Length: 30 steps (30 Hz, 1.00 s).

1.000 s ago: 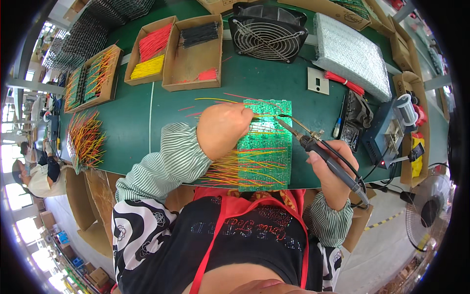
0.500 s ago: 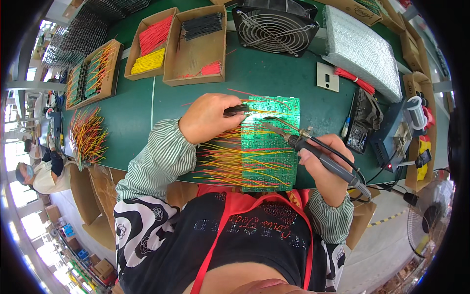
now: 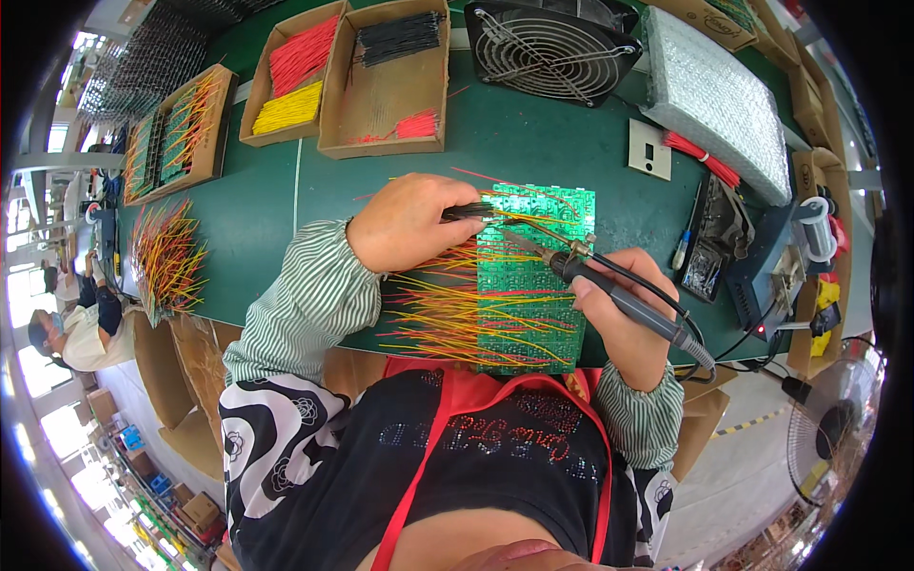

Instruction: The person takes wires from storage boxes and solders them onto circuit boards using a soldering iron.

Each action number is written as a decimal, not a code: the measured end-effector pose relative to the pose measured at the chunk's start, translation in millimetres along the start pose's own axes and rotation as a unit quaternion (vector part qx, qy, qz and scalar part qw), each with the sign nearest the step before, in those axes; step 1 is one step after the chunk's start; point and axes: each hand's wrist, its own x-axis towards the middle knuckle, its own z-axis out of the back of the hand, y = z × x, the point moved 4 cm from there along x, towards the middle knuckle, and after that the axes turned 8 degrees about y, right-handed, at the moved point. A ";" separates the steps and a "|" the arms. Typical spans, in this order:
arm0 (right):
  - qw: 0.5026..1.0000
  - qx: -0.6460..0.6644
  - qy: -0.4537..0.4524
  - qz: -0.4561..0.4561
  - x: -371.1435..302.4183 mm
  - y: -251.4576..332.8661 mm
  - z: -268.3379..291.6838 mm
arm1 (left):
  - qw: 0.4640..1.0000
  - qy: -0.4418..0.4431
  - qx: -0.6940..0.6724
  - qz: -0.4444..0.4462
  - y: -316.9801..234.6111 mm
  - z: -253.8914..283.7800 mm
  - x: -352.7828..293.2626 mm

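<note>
My left hand (image 3: pixel 405 224) pinches a bundle of short black wires (image 3: pixel 463 212) over the upper left edge of a green circuit board panel (image 3: pixel 533 333). My right hand (image 3: pixel 636 344) grips a grey soldering iron (image 3: pixel 633 306) with a thin black feed tube running along it. The iron's tip points left, close to the ends of the black wires; I cannot tell whether it touches. Many red and yellow wires (image 3: pixel 433 319) lie across the panel and stick out past its left edge, partly under my left hand.
Cardboard trays hold red and yellow wires (image 3: pixel 288 109) and black wires (image 3: pixel 398 38). A black fan (image 3: pixel 552 52) stands at the back, beside a bubble-wrapped pack (image 3: pixel 719 100). Wired boards (image 3: pixel 167 257) lie left. A solder spool (image 3: pixel 814 228) stands right. A person (image 3: pixel 81 338) sits far left.
The view has shifted slightly, so the bench items appear displaced. The iron's tip has come a little nearer to the black wires. Both hands keep their grips.
</note>
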 end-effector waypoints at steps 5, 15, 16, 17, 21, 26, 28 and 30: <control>1.000 -0.006 -0.003 -0.010 2.2 -3.2 -0.4 | 1.000 0.007 -0.001 0.001 1.5 0.2 1.6; 1.000 -0.009 -0.011 0.001 -1.4 6.1 6.2 | 1.000 0.004 0.009 -0.001 1.9 -0.7 2.3; 1.000 -0.009 -0.011 0.001 -2.4 7.3 7.6 | 1.000 0.005 0.009 -0.001 1.9 -0.8 2.6; 1.000 -0.006 -0.016 -0.004 -3.6 7.5 9.8 | 1.000 0.006 0.004 0.000 1.9 -1.0 2.9; 0.999 -0.013 -0.032 -0.010 -9.8 6.3 16.8 | 1.000 0.004 0.010 -0.002 1.5 -1.2 2.1; 0.999 -0.002 -0.040 -0.014 -15.5 9.6 23.2 | 1.000 -0.007 0.006 -0.003 -0.9 -0.2 0.5; 0.999 0.006 -0.051 -0.016 -17.9 11.1 26.9 | 1.000 -0.006 0.006 -0.003 -1.5 2.9 -1.3; 0.999 -0.024 -0.032 -0.017 -20.6 12.5 31.5 | 1.000 0.009 0.005 0.020 -0.2 13.0 -7.3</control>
